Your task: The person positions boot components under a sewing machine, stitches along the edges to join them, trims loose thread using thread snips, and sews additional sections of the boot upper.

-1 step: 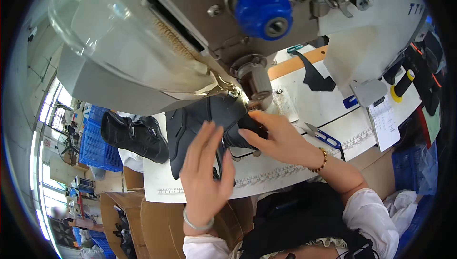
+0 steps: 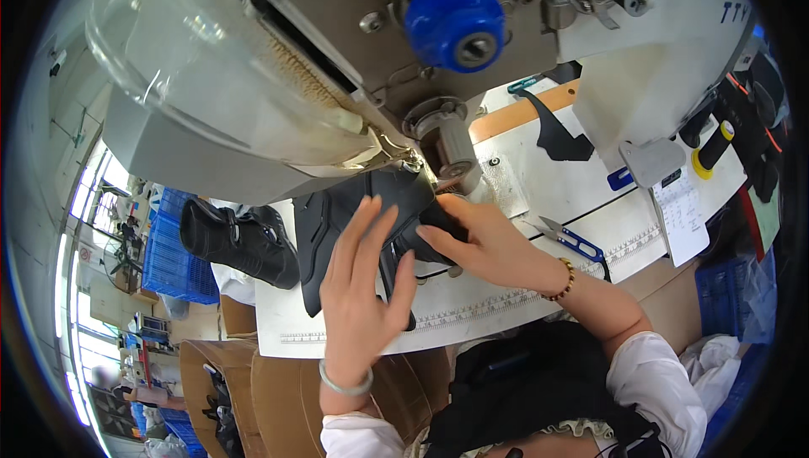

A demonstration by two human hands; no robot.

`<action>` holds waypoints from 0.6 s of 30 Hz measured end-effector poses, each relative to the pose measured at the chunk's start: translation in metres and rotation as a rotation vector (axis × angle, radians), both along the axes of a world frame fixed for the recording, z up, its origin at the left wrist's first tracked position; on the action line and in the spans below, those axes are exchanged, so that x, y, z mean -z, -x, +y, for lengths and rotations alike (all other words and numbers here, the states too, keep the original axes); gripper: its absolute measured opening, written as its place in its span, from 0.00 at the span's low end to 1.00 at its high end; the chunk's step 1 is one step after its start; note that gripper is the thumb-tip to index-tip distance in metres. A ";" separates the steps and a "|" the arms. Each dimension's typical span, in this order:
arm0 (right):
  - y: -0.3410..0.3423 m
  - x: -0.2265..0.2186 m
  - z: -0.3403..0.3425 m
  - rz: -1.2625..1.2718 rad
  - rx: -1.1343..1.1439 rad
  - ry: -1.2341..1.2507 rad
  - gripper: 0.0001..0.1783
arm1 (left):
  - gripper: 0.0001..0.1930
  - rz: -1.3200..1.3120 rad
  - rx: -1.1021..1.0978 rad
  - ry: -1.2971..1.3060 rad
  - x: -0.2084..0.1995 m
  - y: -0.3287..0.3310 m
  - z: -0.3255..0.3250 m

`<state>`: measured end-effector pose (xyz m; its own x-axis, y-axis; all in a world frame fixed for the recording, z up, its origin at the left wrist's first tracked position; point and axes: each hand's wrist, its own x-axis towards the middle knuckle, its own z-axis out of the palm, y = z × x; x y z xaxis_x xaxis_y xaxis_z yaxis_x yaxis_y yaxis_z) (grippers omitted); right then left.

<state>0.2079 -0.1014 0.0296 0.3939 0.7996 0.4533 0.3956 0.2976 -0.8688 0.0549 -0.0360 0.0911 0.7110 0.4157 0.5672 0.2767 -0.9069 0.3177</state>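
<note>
A black shoe upper (image 2: 324, 230) lies under the sewing machine's (image 2: 447, 150) lit needle area, on the white table. My right hand (image 2: 484, 243) pinches the upper's right edge between thumb and fingers, close to the machine's roller. Above the upper's near left part is my left hand (image 2: 362, 281), its fingers stretched out and apart; whether the fingertips touch the material I cannot tell. The needle itself is hidden behind the machine head.
Left of the upper stands a finished-looking black boot (image 2: 240, 243), beside a blue crate (image 2: 177, 247). Thread snips with blue handles (image 2: 577, 243) lie right of my right hand. Farther back are a black cut piece (image 2: 552, 133) and a thread spool (image 2: 712, 150). A ruler strip (image 2: 472, 315) runs along the near edge.
My left hand has shifted slightly up and left over the upper. The right hand keeps its hold on the edge, moved a touch to the left.
</note>
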 end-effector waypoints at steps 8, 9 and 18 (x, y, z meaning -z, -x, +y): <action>0.017 0.030 0.019 0.570 -0.249 -0.127 0.11 | 0.25 0.020 0.137 0.007 0.027 -0.015 0.033; 0.017 0.028 0.017 0.588 -0.245 -0.153 0.11 | 0.24 0.010 0.145 -0.047 0.030 -0.015 0.035; 0.012 0.026 0.015 0.469 -0.223 -0.134 0.10 | 0.24 -0.060 0.193 -0.194 0.046 -0.020 0.044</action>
<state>0.1959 -0.0866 0.0034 0.4056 0.8344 0.3733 -0.1111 0.4504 -0.8859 0.0746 0.0081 0.0452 0.7289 0.1553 0.6668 0.0790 -0.9865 0.1435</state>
